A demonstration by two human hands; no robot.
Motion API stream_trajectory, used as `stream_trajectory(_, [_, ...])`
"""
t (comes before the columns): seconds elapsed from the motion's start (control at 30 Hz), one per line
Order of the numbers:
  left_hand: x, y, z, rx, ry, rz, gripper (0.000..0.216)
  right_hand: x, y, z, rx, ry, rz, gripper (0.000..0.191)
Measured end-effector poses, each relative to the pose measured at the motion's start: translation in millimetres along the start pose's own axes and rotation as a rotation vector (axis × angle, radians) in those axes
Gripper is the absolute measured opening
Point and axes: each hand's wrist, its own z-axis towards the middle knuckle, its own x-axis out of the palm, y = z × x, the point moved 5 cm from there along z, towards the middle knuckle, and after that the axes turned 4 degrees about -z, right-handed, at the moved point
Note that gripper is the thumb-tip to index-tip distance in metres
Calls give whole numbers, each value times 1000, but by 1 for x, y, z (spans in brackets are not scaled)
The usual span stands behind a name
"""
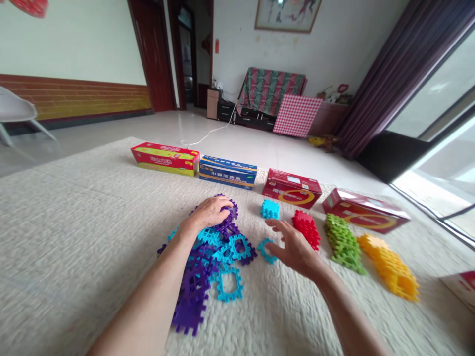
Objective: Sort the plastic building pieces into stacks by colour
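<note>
My left hand [211, 211] is closed with curled fingers on a purple interlocking plastic piece [233, 211] at the far end of a mixed pile. Purple pieces [191, 312] and light blue pieces [229, 284] overlap in that heap, partly hidden by my left forearm. To the right, my right hand [291, 242] is open, thumb and fingers apart. A loose light blue frame piece [264, 251] lies beside its thumb. Just beyond its fingertips sits a small light blue stack [270, 208].
Rows of red [306, 228], green [343, 242] and yellow pieces [389, 267] lie to the right. Along the far side stand a red-and-yellow box [165, 159], a blue box [227, 172] and two dark red boxes [291, 189]. A cream textured mat [92, 212] lies underneath.
</note>
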Motion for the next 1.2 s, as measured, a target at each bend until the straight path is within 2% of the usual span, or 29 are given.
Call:
stream_trajectory(0.1, [-2, -14, 4, 47, 45, 10, 32, -2, 0, -11, -45, 80, -97, 35])
stream_trajectory(0.3, [12, -34, 7, 88, 119, 0, 32, 4, 12, -27, -78, 31, -215, 42])
stream_trajectory(0.43, [18, -40, 5, 81, 143, 0, 32, 7, 14, -20, -101, 71, -195, 40])
stream_trajectory(0.53, [16, -43, 6, 81, 152, -8, 33, 1, 11, -6, -158, 9, -206, 46])
stream_trajectory(0.67, [12, -46, 13, 130, 154, 8, 35, -9, 1, 15, -180, -165, -260, 49])
stream_trajectory(0.77, [9, -46, 18, 171, 107, 23, 33, -7, -5, 24, -202, -220, -287, 51])
stream_trajectory(0.87, [4, -43, 19, 165, 10, 22, 31, -1, -8, 27, -221, -221, -326, 54])
stream_trajectory(0.93, [3, -40, 18, 158, -13, 28, 31, 3, -10, 28, -229, -211, -345, 55])
stream_trajectory(1.2, [11, -35, 14, 156, 73, 28, 28, 5, -10, 27, -259, -187, -369, 60])
